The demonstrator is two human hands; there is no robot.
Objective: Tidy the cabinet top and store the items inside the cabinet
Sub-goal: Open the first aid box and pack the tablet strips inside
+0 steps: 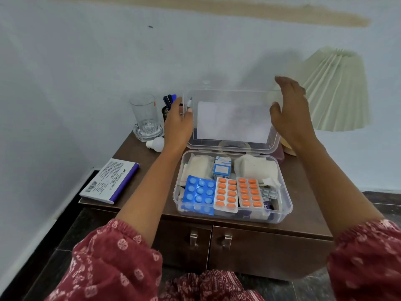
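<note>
A clear plastic box (284,205) sits on the brown cabinet top (303,213). It holds a blue pill strip (198,194), two orange pill strips (238,192), a small blue-white carton (221,167) and white gauze rolls (256,168). Its clear lid (232,120), with a white label inside, stands upright at the back. My left hand (179,124) grips the lid's left edge. My right hand (289,111) lies flat against the lid's right edge, fingers stretched upward.
A glass tumbler (144,114), a white bulb (155,144) and a dark pen holder with blue pens (168,105) stand at the back left. A purple-spined pad (109,181) lies at the left edge. A pleated lamp shade (338,90) is right. Two closed cabinet doors (260,250) face me.
</note>
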